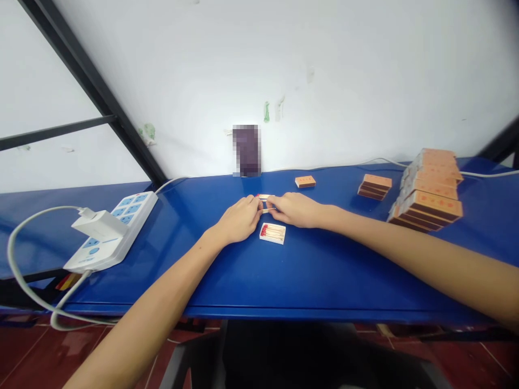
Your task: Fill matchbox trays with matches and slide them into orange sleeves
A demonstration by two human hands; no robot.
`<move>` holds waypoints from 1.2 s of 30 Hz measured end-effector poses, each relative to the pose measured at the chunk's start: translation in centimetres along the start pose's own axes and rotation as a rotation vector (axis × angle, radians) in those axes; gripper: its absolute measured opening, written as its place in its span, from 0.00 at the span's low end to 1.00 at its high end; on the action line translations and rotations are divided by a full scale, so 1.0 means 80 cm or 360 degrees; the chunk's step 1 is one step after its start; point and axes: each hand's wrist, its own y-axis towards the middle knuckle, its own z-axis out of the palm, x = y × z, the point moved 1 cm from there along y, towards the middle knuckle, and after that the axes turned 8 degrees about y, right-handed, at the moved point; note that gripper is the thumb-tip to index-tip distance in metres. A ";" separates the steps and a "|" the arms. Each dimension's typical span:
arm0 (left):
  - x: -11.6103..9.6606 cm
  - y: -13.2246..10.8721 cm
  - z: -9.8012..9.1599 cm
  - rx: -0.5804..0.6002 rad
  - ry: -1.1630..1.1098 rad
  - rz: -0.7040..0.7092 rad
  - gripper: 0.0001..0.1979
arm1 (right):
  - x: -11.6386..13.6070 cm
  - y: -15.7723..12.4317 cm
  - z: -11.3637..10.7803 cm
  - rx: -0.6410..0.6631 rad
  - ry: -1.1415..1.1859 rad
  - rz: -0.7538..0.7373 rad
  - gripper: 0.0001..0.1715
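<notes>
My left hand [243, 219] and my right hand [295, 209] meet fingertip to fingertip over the middle of the table, both with curled fingers. Between them runs a thin pale stick [267, 209], which looks like a matchstick; its ends are hidden by the fingers. Just beyond the fingertips lie red-headed matches [265, 196], partly covered by my hands. Nearer to me, below the hands, an open white matchbox tray [273, 233] holds several matches with their red heads to the left.
One closed matchbox [305, 181] lies behind my right hand. Farther right stand a small stack of matchboxes [375, 186] and a large stack [430, 194]. At left, a power strip [117, 227] carries a white charger [99, 224] and cables. A blurred dark object [247, 150] is by the wall.
</notes>
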 end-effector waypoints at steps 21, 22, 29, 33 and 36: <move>-0.011 -0.012 -0.037 0.0203 -0.0342 0.0261 0.14 | 0.028 -0.019 -0.064 0.0388 0.0278 -0.0116 0.14; -0.012 -0.013 -0.039 0.0239 -0.0404 0.0288 0.15 | 0.030 -0.022 -0.067 0.0426 0.0312 -0.0121 0.13; -0.017 -0.014 -0.040 0.0345 -0.0629 0.0343 0.13 | 0.037 -0.027 -0.069 0.0636 0.0313 -0.0195 0.12; -0.018 -0.013 -0.044 0.0402 -0.0788 0.0247 0.10 | 0.037 -0.026 -0.068 0.0682 0.0341 -0.0186 0.14; -0.018 -0.012 -0.046 0.0355 -0.0874 0.0175 0.11 | 0.036 -0.026 -0.070 0.0705 0.0385 -0.0185 0.16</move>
